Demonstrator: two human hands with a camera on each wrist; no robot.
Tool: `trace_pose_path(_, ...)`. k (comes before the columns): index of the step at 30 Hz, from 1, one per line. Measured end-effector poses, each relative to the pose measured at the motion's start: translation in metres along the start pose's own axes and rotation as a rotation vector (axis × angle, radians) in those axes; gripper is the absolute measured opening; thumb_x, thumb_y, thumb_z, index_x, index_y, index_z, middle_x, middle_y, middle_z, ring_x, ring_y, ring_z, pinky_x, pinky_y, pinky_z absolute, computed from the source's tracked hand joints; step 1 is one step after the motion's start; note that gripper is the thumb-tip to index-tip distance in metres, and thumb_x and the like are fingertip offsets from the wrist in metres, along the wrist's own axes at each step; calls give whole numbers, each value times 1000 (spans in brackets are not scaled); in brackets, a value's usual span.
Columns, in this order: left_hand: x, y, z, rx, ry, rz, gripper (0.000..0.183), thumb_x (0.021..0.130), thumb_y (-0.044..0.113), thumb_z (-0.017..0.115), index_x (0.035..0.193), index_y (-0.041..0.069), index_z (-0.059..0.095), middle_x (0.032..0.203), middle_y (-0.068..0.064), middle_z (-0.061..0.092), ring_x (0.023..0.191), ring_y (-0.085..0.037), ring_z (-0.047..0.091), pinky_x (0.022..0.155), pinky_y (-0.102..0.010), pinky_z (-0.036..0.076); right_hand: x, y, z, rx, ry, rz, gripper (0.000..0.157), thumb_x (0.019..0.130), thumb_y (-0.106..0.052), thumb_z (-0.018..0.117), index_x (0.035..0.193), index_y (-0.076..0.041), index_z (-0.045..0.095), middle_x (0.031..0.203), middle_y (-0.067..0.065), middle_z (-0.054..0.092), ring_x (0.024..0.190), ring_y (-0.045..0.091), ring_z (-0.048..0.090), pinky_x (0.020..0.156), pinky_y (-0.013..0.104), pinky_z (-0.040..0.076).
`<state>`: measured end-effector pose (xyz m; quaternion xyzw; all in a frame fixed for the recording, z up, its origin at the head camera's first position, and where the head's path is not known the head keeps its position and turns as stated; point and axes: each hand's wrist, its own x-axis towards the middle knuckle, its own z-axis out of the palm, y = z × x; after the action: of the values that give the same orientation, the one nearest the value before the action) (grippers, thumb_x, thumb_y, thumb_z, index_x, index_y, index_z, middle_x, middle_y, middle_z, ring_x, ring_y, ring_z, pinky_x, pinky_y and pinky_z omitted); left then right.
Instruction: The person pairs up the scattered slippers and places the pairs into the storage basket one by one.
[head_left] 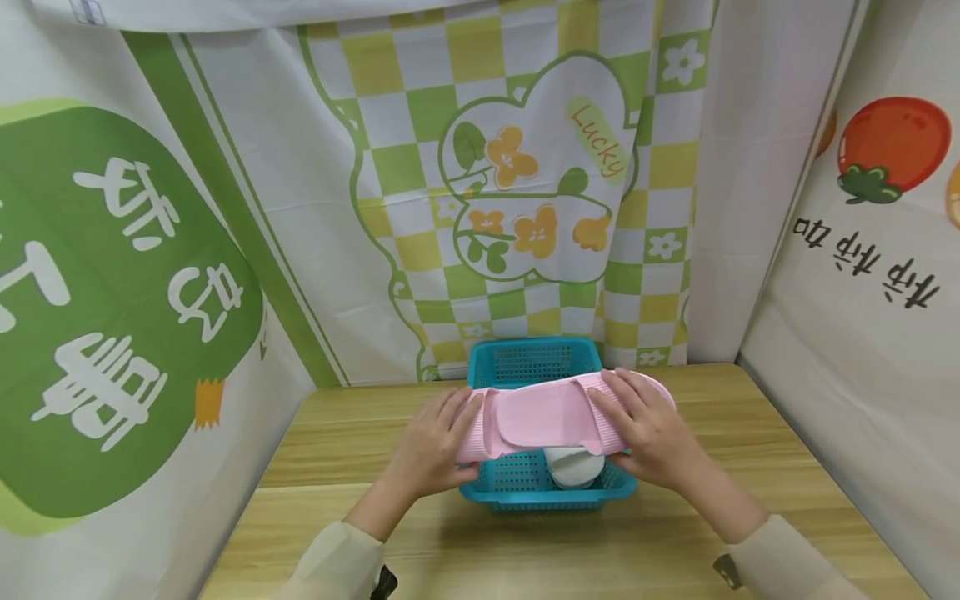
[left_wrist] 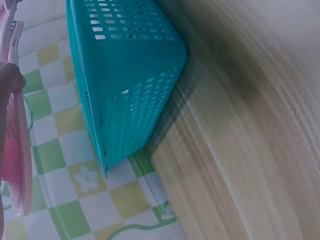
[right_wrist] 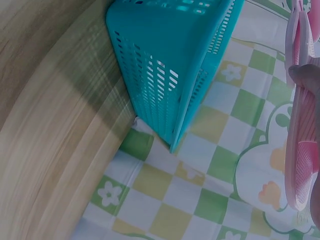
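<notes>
A pair of pink slippers (head_left: 546, 414), fitted together lengthwise with a ribbed band near each end, is held level above a blue-green plastic basket (head_left: 547, 500). My left hand (head_left: 437, 443) grips the left end, fingers over the top and thumb below. The other end is gripped by my right hand (head_left: 654, 429) in the same way. Part of a white rounded object (head_left: 576, 468) shows inside the basket under the slippers; its kind cannot be told. Both wrist views catch only an edge of the slippers (left_wrist: 19, 150) beside the basket (right_wrist: 150, 55).
The basket stands on a wood-grain table (head_left: 360, 450), near its back edge. Behind it hangs a green and yellow checked cloth (head_left: 408, 108). Printed white panels (head_left: 847, 333) close in the left and right sides.
</notes>
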<state>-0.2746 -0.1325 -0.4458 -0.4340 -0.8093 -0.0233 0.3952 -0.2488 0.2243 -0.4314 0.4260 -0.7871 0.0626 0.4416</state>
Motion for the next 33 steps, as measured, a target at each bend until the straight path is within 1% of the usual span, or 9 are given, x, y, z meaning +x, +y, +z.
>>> trace_pose_path(8,2,4,2,-6,-5,-5,95,60,48,74,136,-2,49,129,-20,54,113,-35,53,97,-44,46,4,-4,2,9,2,-11,96,46,-28,90,131,0,54,129,27,53,117,46,48,96,54,41)
trace_pose_path(15,5,8,3,-15,25,11,99,57,48,77,137,-3,48,128,-21,54,112,-36,54,96,-45,47,7,-8,4,14,-6,-14,97,47,-29,91,131,1,53,129,28,53,117,47,49,95,55,42)
trace_pose_path(23,7,13,3,-25,46,15,96,59,47,76,136,-3,49,128,-20,54,111,-35,54,97,-45,46,8,-13,8,25,2,-12,96,48,-30,89,131,1,53,129,28,53,116,47,50,96,55,41)
trace_pose_path(29,10,16,3,-28,39,19,93,63,48,74,137,-2,48,129,-19,54,112,-34,54,98,-44,46,7,-17,10,24,7,-2,97,47,-31,89,131,2,53,129,28,53,115,46,50,94,56,42)
trace_pose_path(33,9,17,4,-29,45,10,94,61,48,74,137,-1,48,129,-19,54,112,-34,53,98,-44,46,8,-20,11,27,0,-5,98,47,-33,90,132,1,53,130,27,52,116,45,49,95,55,42)
